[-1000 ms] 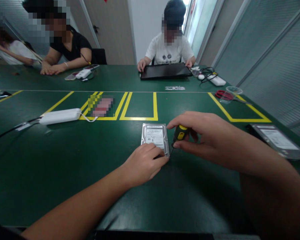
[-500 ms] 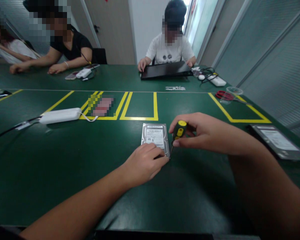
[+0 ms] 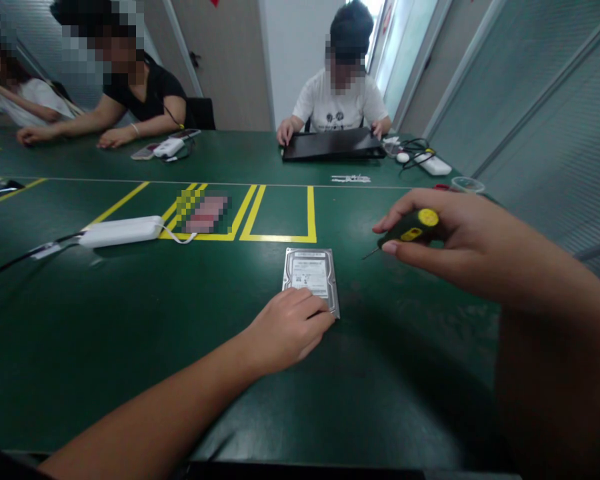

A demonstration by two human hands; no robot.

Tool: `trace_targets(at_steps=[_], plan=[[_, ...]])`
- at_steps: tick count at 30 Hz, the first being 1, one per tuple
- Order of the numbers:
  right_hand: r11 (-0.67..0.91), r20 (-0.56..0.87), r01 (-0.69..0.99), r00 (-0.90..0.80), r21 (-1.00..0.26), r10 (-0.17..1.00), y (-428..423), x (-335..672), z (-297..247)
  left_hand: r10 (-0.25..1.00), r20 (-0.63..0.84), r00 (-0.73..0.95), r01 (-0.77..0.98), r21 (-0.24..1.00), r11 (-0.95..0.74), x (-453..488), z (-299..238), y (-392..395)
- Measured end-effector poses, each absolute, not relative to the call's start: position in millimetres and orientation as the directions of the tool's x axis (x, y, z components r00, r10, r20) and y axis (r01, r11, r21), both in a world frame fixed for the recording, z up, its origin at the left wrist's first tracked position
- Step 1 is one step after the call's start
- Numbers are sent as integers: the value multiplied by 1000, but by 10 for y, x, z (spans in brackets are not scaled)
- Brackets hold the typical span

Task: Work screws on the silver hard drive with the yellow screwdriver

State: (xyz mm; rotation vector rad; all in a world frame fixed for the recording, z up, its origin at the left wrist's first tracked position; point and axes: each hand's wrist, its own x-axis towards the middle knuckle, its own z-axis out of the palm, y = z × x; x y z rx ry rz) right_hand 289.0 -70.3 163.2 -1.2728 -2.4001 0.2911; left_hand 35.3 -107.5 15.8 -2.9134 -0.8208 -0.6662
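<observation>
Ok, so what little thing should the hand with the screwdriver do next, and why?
Probably bring the screwdriver in the right hand left to the hard drive. Its tip hangs to the right of the drive, apart from it, while the left hand rests on the drive, perhaps steadying it. I can't tell if anything clings to the tip.

Worktop: dark green, slightly glossy, filling most of the frame; thin pale seam across the upper part.
Yellow tape: outlines stuck flat, left to centre.
Hard drive: flat, label up, frame centre, lower part covered.
White block: left of centre, cables at both ends.
Pinkish item: flat over tape, blurred out.
White strips: upper centre-right.
White box: upper right, beside dark cables.
</observation>
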Motion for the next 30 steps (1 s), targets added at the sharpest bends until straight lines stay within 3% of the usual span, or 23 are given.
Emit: trace_targets(at_steps=[5,10,21,30], plan=[[523,115,840,-511,-146,852,-604,2741,1451,483,415,771,505,63,-861,365,167,-1076],[520,-26,854,-520,-23,854,-469,2617,1225,480,419,771,507,55,-860,368,177,-1081],[512,-181,850,-488,124,854,-363,2559,820,491,412,767,511,70,-857,364,201,-1084],[479,-362,869,-411,120,836,-357,2508,748,493,459,739,530,56,-846,410,201,-1144]])
